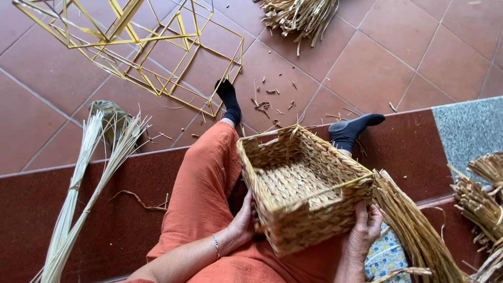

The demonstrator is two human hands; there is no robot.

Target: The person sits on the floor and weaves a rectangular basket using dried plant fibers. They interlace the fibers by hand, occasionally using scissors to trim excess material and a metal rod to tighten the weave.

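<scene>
A square woven straw basket (293, 230) rests on my lap, its opening tilted up and away from me. My left hand (242, 222) grips its near left side, a bracelet at the wrist. My right hand (365, 230) holds the near right corner, fingers pressed on the woven wall. My legs in orange trousers (204, 183) stretch out with dark socks on the feet. A yellow frame edge runs along the basket's rim on the right.
Yellow wire cube frames (157, 47) lie on the tiled floor at the back left. Pale reed bundles (78, 199) lie at my left. Dry straw bundles (414, 230) lie at my right, another pile (298, 15) at the top. Straw scraps litter the tiles.
</scene>
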